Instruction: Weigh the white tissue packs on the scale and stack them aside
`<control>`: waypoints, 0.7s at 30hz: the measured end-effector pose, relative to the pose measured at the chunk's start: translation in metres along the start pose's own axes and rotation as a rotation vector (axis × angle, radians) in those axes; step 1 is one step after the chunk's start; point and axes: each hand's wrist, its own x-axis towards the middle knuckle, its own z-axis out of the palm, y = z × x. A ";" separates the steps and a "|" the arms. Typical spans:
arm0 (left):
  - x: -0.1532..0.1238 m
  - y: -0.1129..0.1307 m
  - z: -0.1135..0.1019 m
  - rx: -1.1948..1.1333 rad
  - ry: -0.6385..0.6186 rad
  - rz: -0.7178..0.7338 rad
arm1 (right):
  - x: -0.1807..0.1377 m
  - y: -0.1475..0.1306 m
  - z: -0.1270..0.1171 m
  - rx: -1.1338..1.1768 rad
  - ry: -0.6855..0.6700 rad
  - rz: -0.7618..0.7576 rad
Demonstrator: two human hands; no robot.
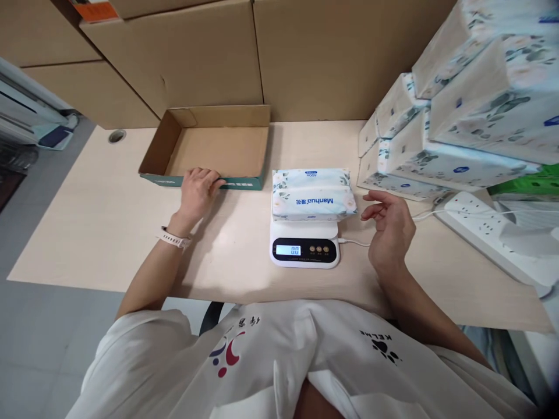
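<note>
My left hand (pixel 200 192) is closed over the near wall of a shallow open cardboard box (pixel 218 145), brown inside and green outside, with nothing in it. In the middle of the desk, a Manhua tissue pack (pixel 312 196) lies on the back of a white kitchen scale (pixel 304 231), covering most of its platform. The scale's lit display (pixel 288 250) reads 0.0. Just right of the pack, my right hand (pixel 388 230) hovers with its fingers loosely bent and apart, holding nothing.
Large cardboard cartons (pixel 192 64) line the desk's back edge. More tissue packs (pixel 463 116) are stacked at the right. Below them lie a white power strip (pixel 489 233) and a white cable (pixel 356 242) running to the scale. A cable hole (pixel 117 136) sits at back left.
</note>
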 end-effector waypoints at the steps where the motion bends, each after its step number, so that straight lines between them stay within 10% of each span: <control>1: 0.002 -0.014 -0.001 -0.014 0.028 -0.011 | 0.000 0.001 0.000 -0.007 -0.001 0.005; 8: 0.004 -0.059 -0.013 -0.158 0.148 -0.012 | -0.001 0.001 0.002 -0.013 -0.032 0.004; 16: -0.048 0.104 -0.016 -1.130 0.326 -0.084 | -0.003 0.000 0.006 0.027 0.065 -0.030; 21: -0.064 0.131 0.001 -1.218 0.341 -0.152 | -0.004 -0.002 0.004 0.043 0.124 -0.040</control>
